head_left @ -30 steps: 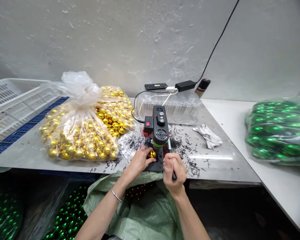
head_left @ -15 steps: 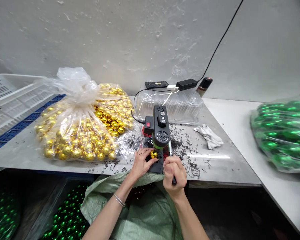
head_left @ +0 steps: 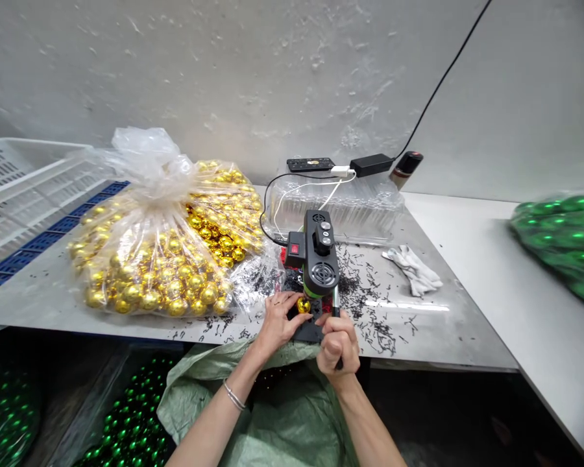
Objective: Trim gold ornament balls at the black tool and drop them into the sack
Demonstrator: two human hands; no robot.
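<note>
Under the head of a small black bench press (head_left: 320, 253), my left hand (head_left: 278, 320) pinches a shiny gold ball ornament (head_left: 303, 305) between thumb and fingers. The press head covers the top of the ball. Wrapped round the black grip of the press lever (head_left: 339, 363) is my right hand (head_left: 339, 345), closed in a fist. Black scraps (head_left: 365, 298) lie scattered on the table around the press base. Below my hands a green woven sack (head_left: 292, 421) hangs open at the table's front edge.
Clear plastic bags of gold balls (head_left: 160, 272) stand at the left, near a white crate (head_left: 39, 172). Behind the press lie clear plastic trays (head_left: 340, 207) with cables and a black adapter (head_left: 371, 165). White gloves (head_left: 413, 271) and a bag of green balls (head_left: 564, 240) are rightward.
The view has shifted slightly, moving the press and hands a little rightward in it. Both hands keep their holds, on the ball and on the lever.
</note>
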